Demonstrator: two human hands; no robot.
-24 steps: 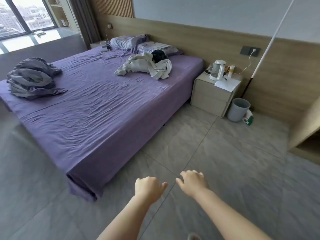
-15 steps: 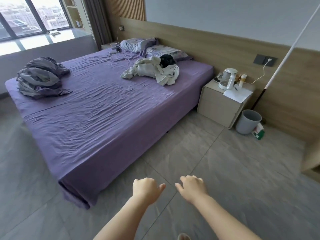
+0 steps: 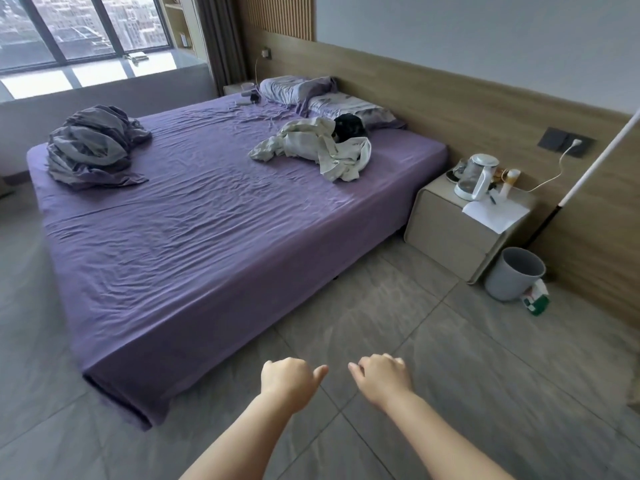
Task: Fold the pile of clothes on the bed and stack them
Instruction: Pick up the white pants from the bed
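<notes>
Two bare arms reach out over the grey tiled floor (image 3: pixel 467 358), just past the near corner of the big bed with the wrinkled purple sheet (image 3: pixel 207 237). The left hand (image 3: pixel 289 379) is curled into a loose fist with the thumb poking out to the side, and it holds nothing. The right hand (image 3: pixel 382 377) is curled the same way, fingers tucked under, and it holds nothing too. The two hands are near each other but do not touch.

The pile of clothes, a crumpled heap of pale cream cloth with something black on top (image 3: pixel 318 147), lies far up the bed on the right side, just in front of the purple-grey pillows (image 3: pixel 311 93). The black thing may be another piece of clothing, but it is too small to tell. The pile is well apart from both hands and is not folded.

A bunched-up grey and purple blanket (image 3: pixel 91 147) sits on the far left part of the bed. Beside the bed on the right stands a small beige bedside cabinet (image 3: pixel 446 233) with a white and clear kettle (image 3: pixel 474 180) and a white sheet of paper (image 3: pixel 495 214) on top. A round grey bin (image 3: pixel 512 277) stands on the floor just beside the cabinet.
</notes>
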